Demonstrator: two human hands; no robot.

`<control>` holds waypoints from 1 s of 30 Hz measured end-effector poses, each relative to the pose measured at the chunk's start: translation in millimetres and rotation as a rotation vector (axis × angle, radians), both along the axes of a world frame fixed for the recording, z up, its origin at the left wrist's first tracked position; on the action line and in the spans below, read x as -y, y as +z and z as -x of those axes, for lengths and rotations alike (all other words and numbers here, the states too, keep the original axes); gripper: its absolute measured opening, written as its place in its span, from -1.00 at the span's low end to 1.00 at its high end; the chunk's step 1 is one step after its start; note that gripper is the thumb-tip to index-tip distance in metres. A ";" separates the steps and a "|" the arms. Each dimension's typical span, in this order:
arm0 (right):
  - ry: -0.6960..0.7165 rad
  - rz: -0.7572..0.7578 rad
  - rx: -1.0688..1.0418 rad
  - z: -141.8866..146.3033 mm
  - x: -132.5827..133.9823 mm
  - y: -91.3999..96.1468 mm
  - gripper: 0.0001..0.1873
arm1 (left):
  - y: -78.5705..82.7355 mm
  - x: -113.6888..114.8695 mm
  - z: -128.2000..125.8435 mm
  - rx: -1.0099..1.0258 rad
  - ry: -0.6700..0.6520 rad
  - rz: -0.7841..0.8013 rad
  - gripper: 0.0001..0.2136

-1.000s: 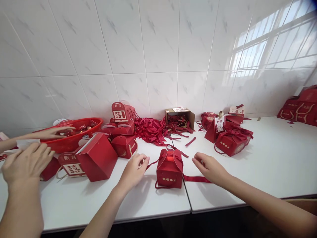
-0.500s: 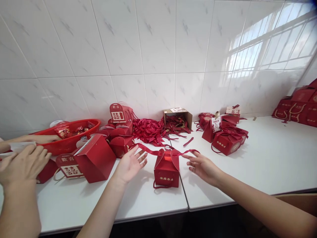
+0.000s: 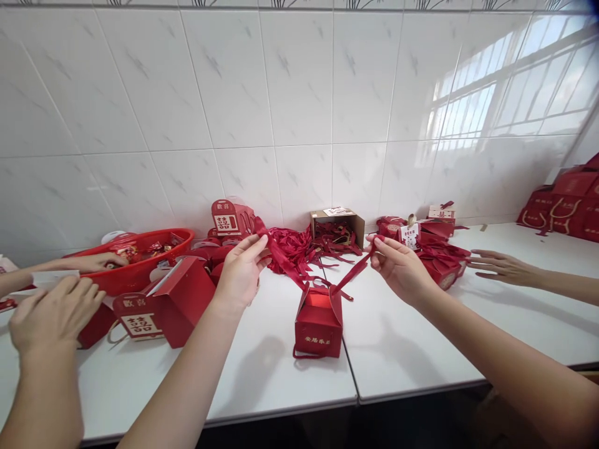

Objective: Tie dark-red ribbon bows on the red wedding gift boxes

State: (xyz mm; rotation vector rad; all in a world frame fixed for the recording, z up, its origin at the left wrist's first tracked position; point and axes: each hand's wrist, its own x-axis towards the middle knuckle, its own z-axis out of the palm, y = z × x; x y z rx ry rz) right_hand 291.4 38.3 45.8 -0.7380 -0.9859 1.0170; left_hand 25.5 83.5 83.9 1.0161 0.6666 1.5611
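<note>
Two ends of a red satin ribbon (image 3: pixel 285 263) rise from the top of a small red gift box (image 3: pixel 318 335), one toward each side. The left hand (image 3: pixel 244 268) pinches one end between thumb and fingers, and the right hand (image 3: pixel 397 265) does likewise with the other; held high and apart like this, the lengths likely stay uncrossed. The gift box stands upright below and between the hands, near the front edge of the white worktop (image 3: pixel 402 368), probably so that both sides are equally easy to get at. Its gilt lettering faces the wearer. Behind it lie a heap of loose ribbons (image 3: pixel 291 244) and a cardboard carton (image 3: pixel 358 229) of more, its mouth facing forward, presumably for easy picking. At the right, a co-worker's hand (image 3: pixel 505 267) is at a ribbon-topped box (image 3: pixel 442 268); whether they touch I cannot tell.
</note>
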 end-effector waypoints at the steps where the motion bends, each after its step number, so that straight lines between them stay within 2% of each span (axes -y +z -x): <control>1: -0.028 -0.036 0.050 1.2 -0.9 4.9 -0.70 | 4.5 0.4 -3.0 -0.012 -0.001 -0.021 -0.76; 5: -0.161 -0.169 0.229 14.2 -4.7 26.9 -0.73 | 20.8 3.0 -16.3 -0.075 -0.058 -0.138 -0.79; 7: -0.167 -0.186 0.251 24.5 -6.8 37.6 -0.75 | 27.2 5.0 -23.6 -0.103 -0.103 -0.173 -0.81; 13: 0.057 -0.129 0.185 50.8 -14.1 57.7 -0.75 | 36.7 13.5 -41.9 -0.177 -0.168 -0.206 -0.80; 19: 0.068 -0.035 0.432 62.2 -14.2 62.9 -0.87 | 39.7 20.9 -47.8 -0.238 -0.197 -0.270 -0.79; 24: 0.257 -0.076 0.355 63.5 -8.0 66.0 -0.87 | 39.7 21.5 -46.6 -0.470 -0.021 -0.288 -0.66; 26: 0.330 -0.082 0.327 63.1 -7.7 65.8 -0.80 | 37.6 19.9 -45.6 -0.585 0.021 -0.307 -0.60; 28: 0.362 -0.065 0.291 61.4 -9.9 63.9 -0.71 | 34.6 17.4 -43.9 -0.658 -0.029 -0.294 -0.59; 30: 0.376 -0.082 0.266 57.8 -13.3 60.3 -0.67 | 31.3 14.3 -41.5 -0.650 -0.177 -0.227 -0.62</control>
